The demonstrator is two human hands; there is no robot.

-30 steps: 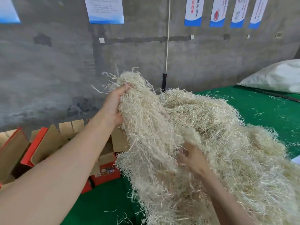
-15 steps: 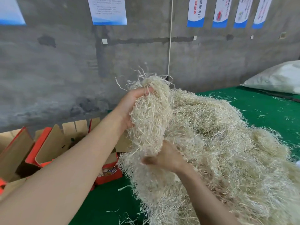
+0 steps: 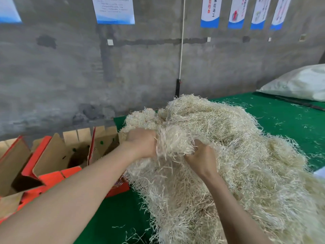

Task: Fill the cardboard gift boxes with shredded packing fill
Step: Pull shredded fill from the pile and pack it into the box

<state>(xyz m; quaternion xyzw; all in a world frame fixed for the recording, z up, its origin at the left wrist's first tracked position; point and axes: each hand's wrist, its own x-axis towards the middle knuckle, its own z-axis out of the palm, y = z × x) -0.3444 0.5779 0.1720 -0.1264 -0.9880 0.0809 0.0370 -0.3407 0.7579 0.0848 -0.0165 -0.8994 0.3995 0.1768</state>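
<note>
Gripping one tuft of fibres between them, both hands are closed into fists: the left hand (image 3: 142,142) holds its side of the tuft and the right hand (image 3: 202,158) pinches the other side, with the fingers partly buried. The tuft belongs to a big mound of shredded packing fill (image 3: 228,155), which is pale straw-coloured, thin, stringy and tangled (it looks dry and light). The mound lies on the worktop (image 3: 284,117), whose cover is a green, felt-like cloth with loose strands on it. To the left of the mound stand the cardboard gift boxes (image 3: 58,155), red outside and plain brown inside, with their flaps open and upright; I see no fill inside them. Farther right a soft white sack (image 3: 299,83) lies on the worktop. Behind everything is a rough grey concrete wall (image 3: 70,76) with glossy paper posters (image 3: 114,9).
</note>
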